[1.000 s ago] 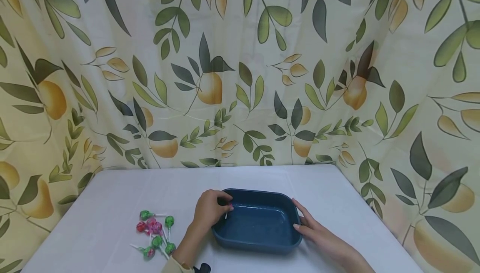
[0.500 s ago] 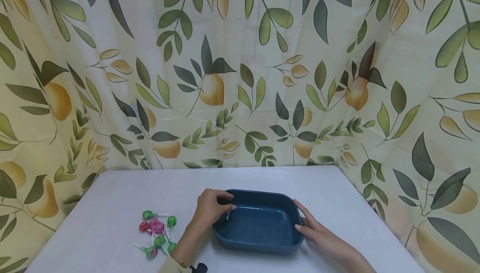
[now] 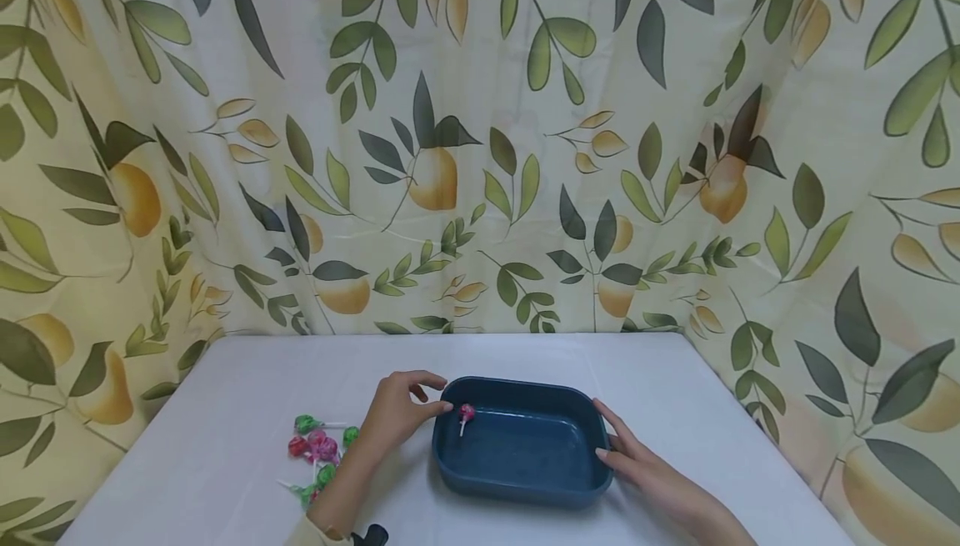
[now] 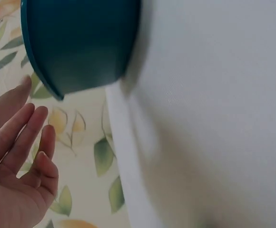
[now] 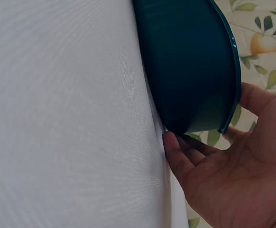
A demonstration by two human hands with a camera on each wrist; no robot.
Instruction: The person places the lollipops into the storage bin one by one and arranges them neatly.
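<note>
A dark blue rectangular dish (image 3: 525, 489) sits on the white table. Inside it, by the left end, lies a lollipop (image 3: 467, 413) with a pink wrapper and white stick. My left hand (image 3: 397, 413) is just outside the dish's left end, fingers spread and holding nothing, thumb tip right at the rim. In the left wrist view, its loosely bent fingers are beside the dish wall (image 4: 81, 52). At the opposite end, my right hand (image 3: 648, 471) holds the dish, thumb at the rim and fingers along the outer wall (image 5: 195, 71).
Several lollipops (image 3: 322, 448) in green, pink and red wrappers lie in a loose pile left of the dish, partly hidden by my left forearm. Behind the white-covered table (image 3: 300, 363) hangs a curtain (image 3: 495, 196) printed with leaves and fruit.
My left hand has let go of the pink lollipop inside the dish and drawn back leftward over the rim. The right hand keeps its hold on the dish. The head view has shifted slightly.
</note>
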